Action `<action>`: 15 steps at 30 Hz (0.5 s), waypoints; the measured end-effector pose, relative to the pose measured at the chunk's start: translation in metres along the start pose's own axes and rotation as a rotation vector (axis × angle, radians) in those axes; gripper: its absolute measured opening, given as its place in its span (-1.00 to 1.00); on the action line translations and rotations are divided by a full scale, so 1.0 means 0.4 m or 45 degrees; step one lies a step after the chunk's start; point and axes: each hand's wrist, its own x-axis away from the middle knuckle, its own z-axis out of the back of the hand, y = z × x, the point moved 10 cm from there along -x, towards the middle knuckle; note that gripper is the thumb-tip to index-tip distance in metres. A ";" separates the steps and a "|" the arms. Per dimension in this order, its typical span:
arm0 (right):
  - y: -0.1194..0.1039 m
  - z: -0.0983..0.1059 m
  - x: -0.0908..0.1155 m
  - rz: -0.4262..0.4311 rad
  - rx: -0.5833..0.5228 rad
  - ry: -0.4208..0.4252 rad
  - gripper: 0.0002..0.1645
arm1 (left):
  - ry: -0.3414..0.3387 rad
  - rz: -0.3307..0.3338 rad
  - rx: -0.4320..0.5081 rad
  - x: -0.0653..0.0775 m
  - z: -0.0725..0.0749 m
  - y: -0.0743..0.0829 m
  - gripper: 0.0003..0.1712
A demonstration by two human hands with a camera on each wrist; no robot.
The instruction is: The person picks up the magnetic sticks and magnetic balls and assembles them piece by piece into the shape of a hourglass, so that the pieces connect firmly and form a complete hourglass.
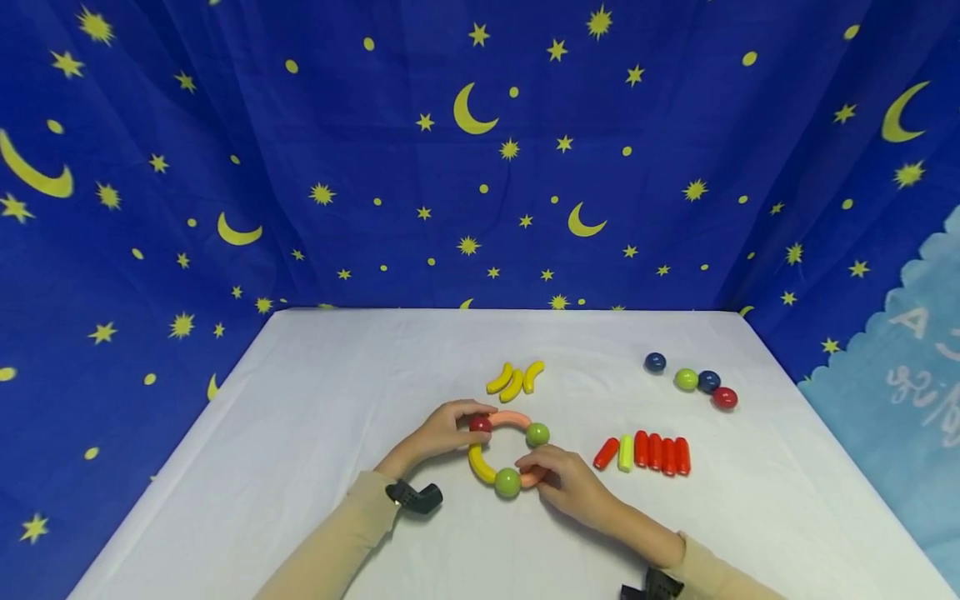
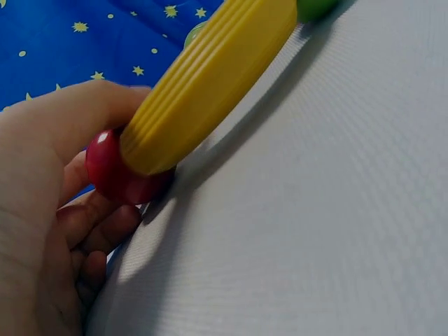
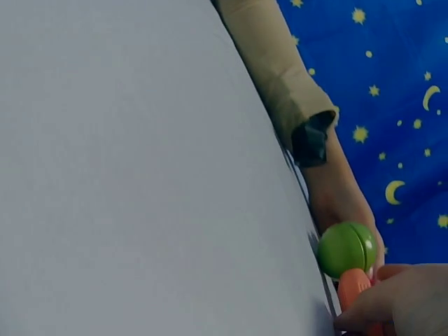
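A ring of toy pieces lies on the white table. My left hand (image 1: 441, 430) grips the ring's red ball (image 1: 480, 425), thumb and fingers on either side. From that ball a yellow curved rod (image 2: 217, 80), ribbed along its side, runs to the near green ball (image 1: 507, 482). An orange curved rod (image 1: 512, 418) spans the far side, between the red ball and another green ball (image 1: 537, 434). With its thumb and fingers, my right hand (image 1: 576, 487) pinches a second orange curved rod (image 3: 352, 284) beside the near green ball; those fingers hide its far end.
Beyond the ring lie three yellow curved rods (image 1: 512, 385). To the right are a row of red straight rods (image 1: 656, 452) and one yellow-green rod (image 1: 626, 454). Farther back right sit two blue balls (image 1: 655, 362), a green ball (image 1: 686, 379) and a red ball (image 1: 724, 398).
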 end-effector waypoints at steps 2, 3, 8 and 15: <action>0.004 -0.002 0.000 -0.001 0.020 -0.030 -0.54 | -0.009 -0.010 -0.015 0.003 -0.002 0.002 -0.47; 0.006 -0.002 0.000 -0.002 0.031 -0.039 -0.54 | -0.014 -0.018 -0.022 0.004 -0.002 0.003 -0.46; 0.018 0.000 0.000 -0.013 0.073 -0.067 -0.51 | -0.012 -0.030 -0.022 0.004 -0.002 0.007 -0.46; 0.004 0.036 0.003 0.072 0.019 0.055 -0.51 | 0.004 -0.006 0.040 0.001 -0.001 0.005 -0.48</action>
